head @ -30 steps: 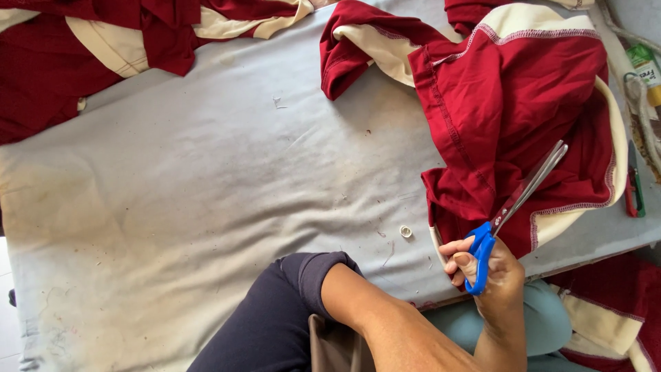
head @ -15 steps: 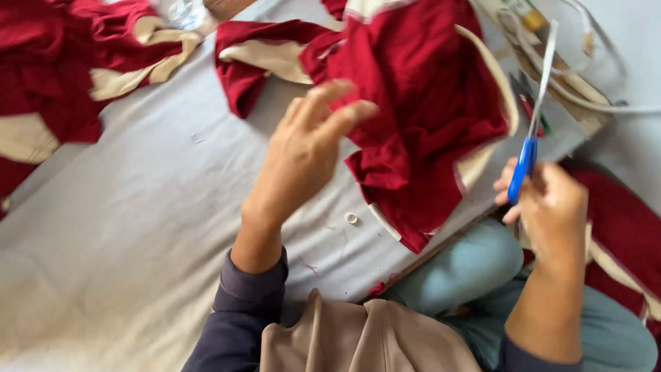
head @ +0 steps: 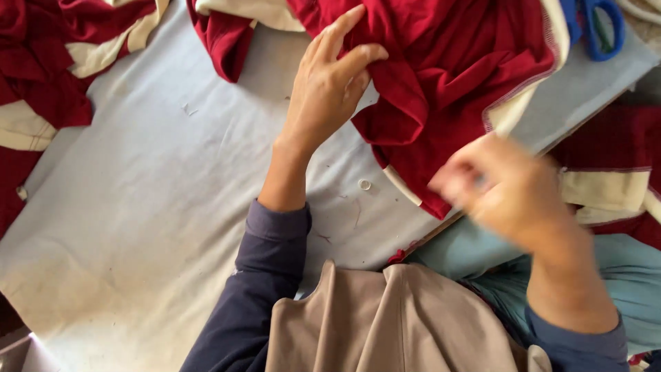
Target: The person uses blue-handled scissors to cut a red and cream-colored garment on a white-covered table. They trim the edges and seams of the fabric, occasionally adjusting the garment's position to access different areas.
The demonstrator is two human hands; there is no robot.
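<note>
A red garment with cream trim (head: 447, 76) lies bunched on the pale cloth-covered table (head: 158, 207). My left hand (head: 330, 89) reaches onto its left edge, thumb and fingers pinching a fold of the red fabric. My right hand (head: 502, 189) is blurred in motion over the table's near edge, just below the garment's lower corner, and I see nothing in it. Blue-handled scissors (head: 595, 27) lie at the top right beside the garment, apart from both hands.
More red and cream garment pieces lie at the top left (head: 48, 76) and hang off the right side (head: 606, 182). A small white ring (head: 364, 184) and a few thread scraps lie on the table. My lap is below the table edge.
The scissors have left my right hand and now lie at the top right. My left hand has come down onto the red garment and pinched it. My right hand has moved left.
</note>
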